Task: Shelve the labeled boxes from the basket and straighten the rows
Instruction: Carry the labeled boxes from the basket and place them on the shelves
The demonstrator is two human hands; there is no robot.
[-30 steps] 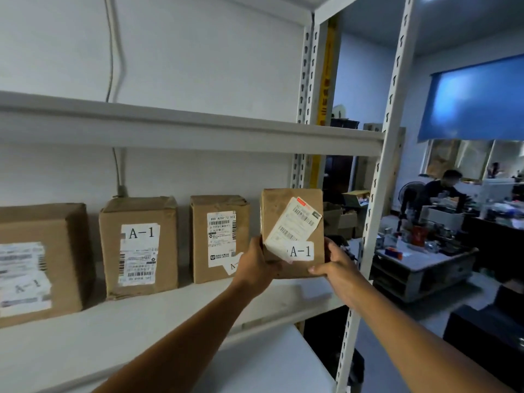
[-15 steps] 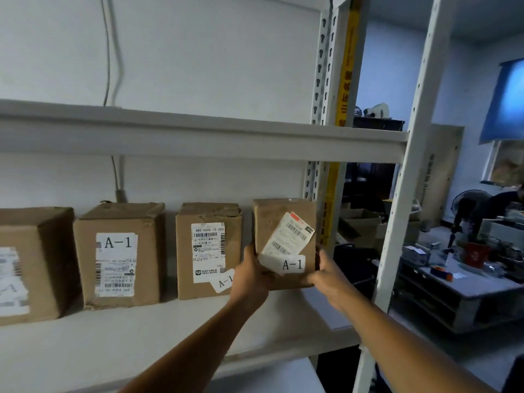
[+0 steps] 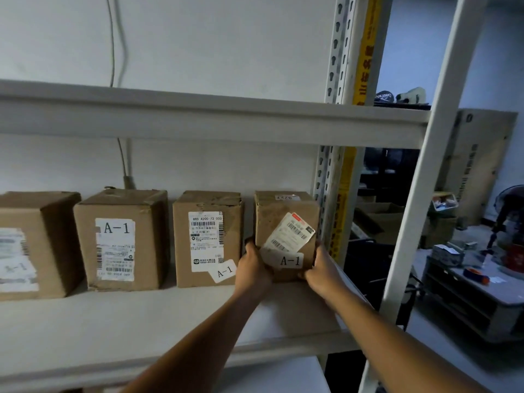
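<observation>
White steel shelving against a white wall; middle shelf (image 3: pixel 170 330) carries four cardboard boxes in a row along its back edge.

Step in hand, as I read it: seating the fourth A-1 box (image 3: pixel 286 222) at the right end of the row, close to the rear right upright (image 3: pixel 329 194).

- Left hand (image 3: pixel 253 269) grips its lower left corner, fingers curled round the side edge.
- Right hand (image 3: pixel 320 269) grips the lower right corner, fingers wrapped round the side, tips hidden behind the box.
- Box looks upright, base at or just on the shelf; can't tell whether full weight is down yet.
- Neighbour, the box with the barcode label (image 3: pixel 208 239), stands just beside it with a narrow gap; left-hand fingers sit in that gap.

How to do it well:
- Set the base flat, then push back until the front face lines up with the neighbour's front face.
- Keep the A-1 label facing out and level.
- Slide the left fingers out forwards, not sideways, or they'll knock the neighbour askew.
- Watch the right upright: little room there, box could catch.
- Left-end box (image 3: pixel 31 245) appears turned slightly off the row line; straighten it afterwards.

Basket not in view.
</observation>
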